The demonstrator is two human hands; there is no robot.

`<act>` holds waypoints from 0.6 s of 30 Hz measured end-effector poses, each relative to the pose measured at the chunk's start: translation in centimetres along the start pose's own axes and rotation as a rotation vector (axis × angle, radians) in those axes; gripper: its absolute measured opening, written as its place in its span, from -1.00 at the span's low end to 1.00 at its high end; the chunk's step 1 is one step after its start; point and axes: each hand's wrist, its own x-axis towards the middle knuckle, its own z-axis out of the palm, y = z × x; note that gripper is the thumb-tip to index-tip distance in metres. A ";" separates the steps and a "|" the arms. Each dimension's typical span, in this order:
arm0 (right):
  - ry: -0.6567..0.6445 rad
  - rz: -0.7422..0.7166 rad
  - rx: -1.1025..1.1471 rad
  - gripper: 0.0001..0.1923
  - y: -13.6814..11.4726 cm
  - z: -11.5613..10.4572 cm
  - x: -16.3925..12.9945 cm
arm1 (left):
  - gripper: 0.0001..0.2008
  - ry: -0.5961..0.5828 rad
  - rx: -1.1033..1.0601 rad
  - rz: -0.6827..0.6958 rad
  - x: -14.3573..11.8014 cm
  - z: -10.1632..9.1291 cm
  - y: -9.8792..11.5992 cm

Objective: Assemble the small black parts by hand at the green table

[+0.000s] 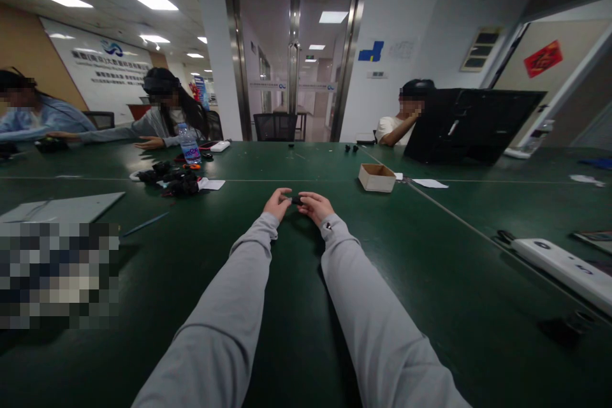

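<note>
Both my arms, in light grey sleeves, reach forward over the dark green tabletop. A small black piece sits between my two hands; it is too small to name. The bent fingers and thumb of my right hand are closed on it. My left hand curves in from the other side, thumb and index finger apart. Its thumb tip is close to the piece's left end; whether they touch, I cannot tell.
An open cardboard box stands ahead to the right. Tangled black items and a water bottle lie ahead left. A white power strip is at right, near a large black monitor. Several people sit around the table.
</note>
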 end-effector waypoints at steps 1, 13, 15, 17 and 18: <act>0.002 -0.002 -0.001 -0.85 0.0 0.0 0.0 | -0.65 0.003 0.000 0.002 0.0 0.0 0.0; -0.040 0.022 -0.022 -0.84 -0.1 0.0 -0.2 | -0.73 -0.104 -0.083 -0.075 0.0 -0.3 0.7; -0.030 0.025 -0.023 -0.85 0.0 0.0 -0.1 | -0.74 -0.114 -0.083 -0.099 0.0 -0.3 0.8; -0.028 0.027 -0.027 -0.85 0.0 -0.1 -0.1 | -0.74 -0.124 -0.085 -0.119 -0.1 -0.3 1.0; -0.031 0.029 -0.029 -0.85 0.0 -0.1 0.0 | -0.73 -0.129 -0.089 -0.123 0.0 -0.4 1.0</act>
